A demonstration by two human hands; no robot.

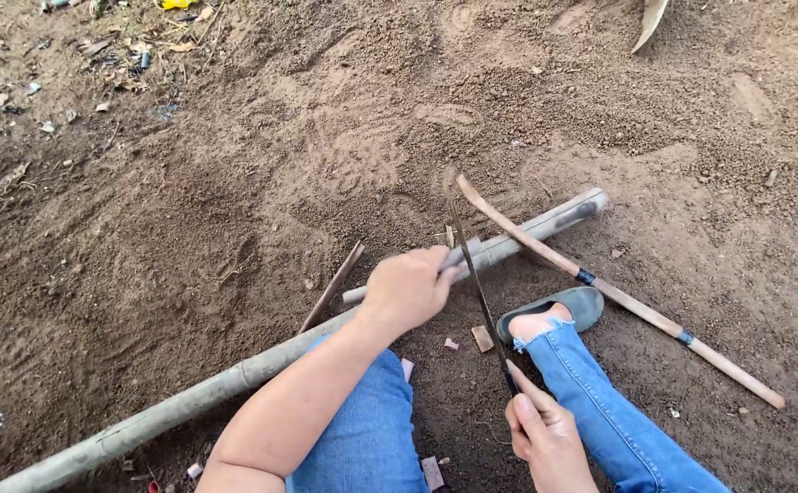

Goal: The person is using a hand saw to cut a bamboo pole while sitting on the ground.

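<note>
A long pale bamboo pole [189, 402] lies slantwise on the soil, its far end at the upper right. My left hand [408, 288] is closed around the pole near that end. My right hand [540, 429] grips the near end of a thin dark blade [476, 283], which runs away from me and crosses the pole just right of my left hand. A long-handled knife [636, 310], with a curved blade and a wooden handle with dark bands, rests across the pole's end.
My legs in blue jeans [599, 402] frame the spot, one foot in a grey slipper [581, 306] beside the pole. A short thin stick [330, 288] and small wood offcuts [482, 339] lie on the soil. Litter and dry leaves [116, 55] sit upper left.
</note>
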